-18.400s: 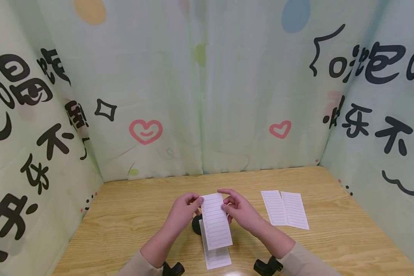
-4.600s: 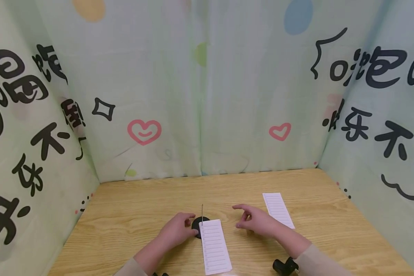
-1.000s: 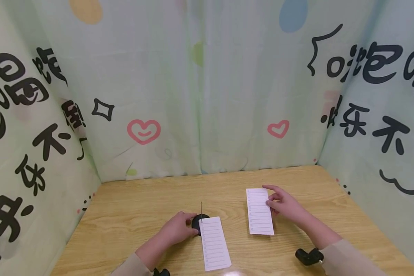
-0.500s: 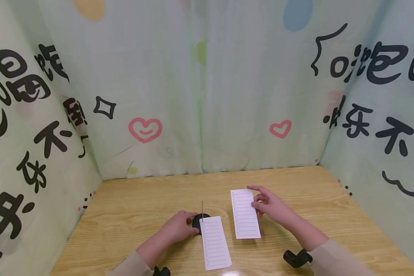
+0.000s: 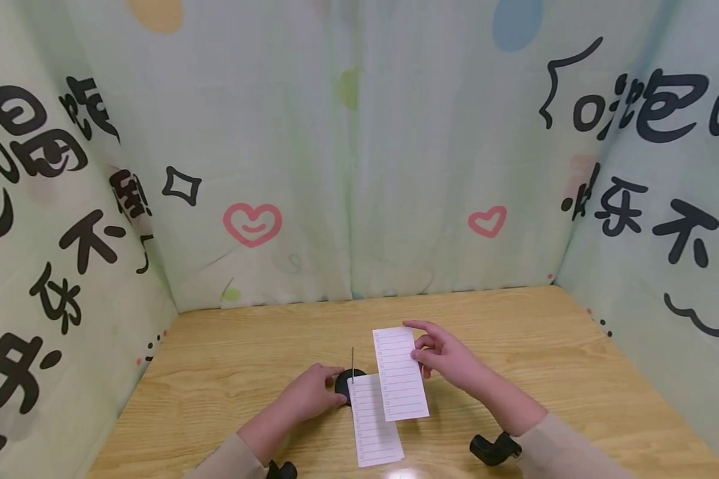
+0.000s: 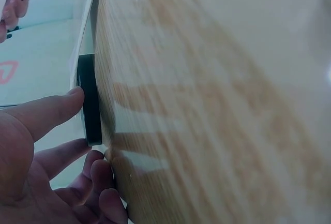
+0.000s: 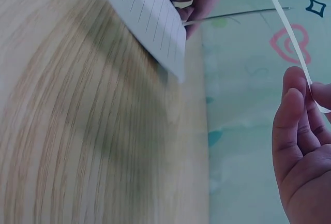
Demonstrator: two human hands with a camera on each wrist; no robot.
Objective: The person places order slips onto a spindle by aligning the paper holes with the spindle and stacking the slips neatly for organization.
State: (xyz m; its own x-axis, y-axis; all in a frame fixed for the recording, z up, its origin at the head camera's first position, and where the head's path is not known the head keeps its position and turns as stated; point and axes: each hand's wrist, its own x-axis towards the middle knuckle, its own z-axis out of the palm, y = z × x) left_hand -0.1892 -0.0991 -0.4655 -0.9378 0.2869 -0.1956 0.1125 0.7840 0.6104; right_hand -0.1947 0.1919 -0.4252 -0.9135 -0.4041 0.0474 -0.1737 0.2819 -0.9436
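A receipt spike with a round black base (image 5: 343, 383) and a thin upright metal pin (image 5: 352, 362) stands on the table. My left hand (image 5: 308, 397) grips the base's edge between thumb and index finger; the left wrist view shows the dark base (image 6: 90, 100) flat on the wood. A lined paper slip (image 5: 368, 436) is stuck on the pin and reaches toward me. My right hand (image 5: 449, 357) pinches another lined slip (image 5: 400, 376) by its right edge, raised just right of the pin and overlapping the lower slip in the head view. In the right wrist view the held slip (image 7: 289, 30) appears edge-on.
The wooden table (image 5: 245, 339) has printed curtains (image 5: 413, 166) at its back and both sides. Black wrist mounts (image 5: 494, 449) sit at both sleeves.
Earlier, both hands held a slip over the spike and two slips lay at right; later one lay there. The right hand has since picked that slip up and carried it left. The left hand stays.
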